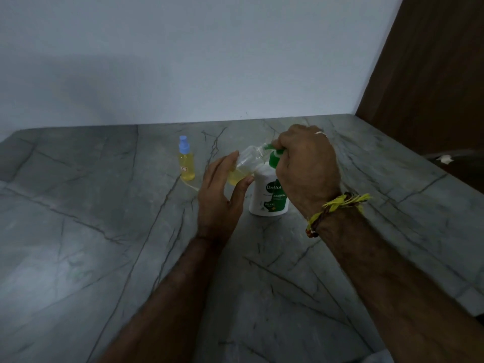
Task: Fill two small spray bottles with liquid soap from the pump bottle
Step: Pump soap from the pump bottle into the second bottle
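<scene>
Grey marble-patterned table (104,231) is filling most of the view, with a pale wall behind and a dark wooden panel at the right. Standing near the middle is the white and green Dettol pump bottle (264,195). The right hand (306,166) is closing over its green pump head (275,154), fingers curled down as if pressing. The left hand (222,189) is gripping a clear open spray bottle (245,166), tilting it so its mouth is meeting the pump nozzle; yellow soap is sitting in its lower part, roughly a third full. Well apart to the left, a second spray bottle (186,163) with a blue cap is standing upright, looking full. Judging from this, the second fill is under way; next calls for steady pumping, with the mouth held at the nozzle.
</scene>
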